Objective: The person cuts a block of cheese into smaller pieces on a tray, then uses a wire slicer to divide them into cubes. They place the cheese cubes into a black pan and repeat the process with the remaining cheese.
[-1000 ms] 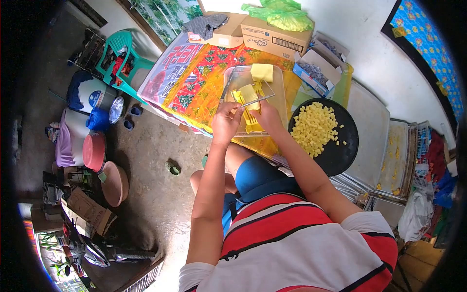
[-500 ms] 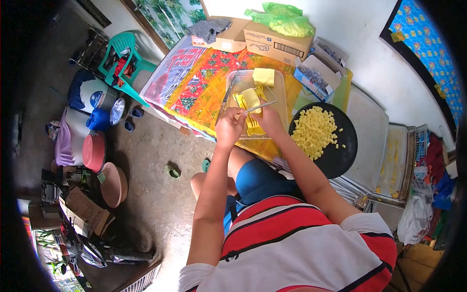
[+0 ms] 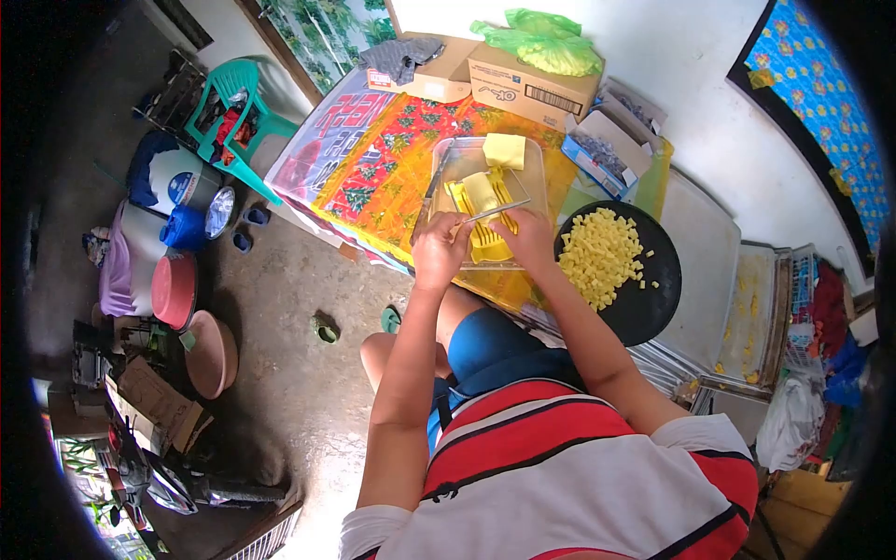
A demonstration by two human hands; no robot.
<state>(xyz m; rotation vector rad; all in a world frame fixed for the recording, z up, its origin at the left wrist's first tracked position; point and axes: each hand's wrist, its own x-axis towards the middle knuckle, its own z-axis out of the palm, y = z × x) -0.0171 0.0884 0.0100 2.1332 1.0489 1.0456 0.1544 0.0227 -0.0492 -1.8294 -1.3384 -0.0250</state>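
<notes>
A slicer with a yellow slotted base [image 3: 487, 248] rests in a clear plastic tray [image 3: 534, 168]. One pale yellow block [image 3: 481, 192] lies on the base, beneath the slicer's thin metal frame [image 3: 500, 209]. My left hand [image 3: 441, 250] pinches the near left end of that frame. Closed at its right side is my right hand [image 3: 528, 238], with the fingers partly hidden. A second yellow block [image 3: 505, 151] sits at the far end of the tray. What looks like a knife [image 3: 439, 172] lies along the tray's left edge.
To the right, a round black pan [image 3: 658, 299] holds many small yellow cubes [image 3: 599, 257]. Cardboard boxes [image 3: 532, 86] and a green plastic bag [image 3: 541, 42] stand at the back of the patterned tablecloth [image 3: 373, 168]. A green chair [image 3: 238, 131] is on the left.
Both hands have brought the metal frame down a little, closer to the block and the slotted base. The view has shifted slightly.
</notes>
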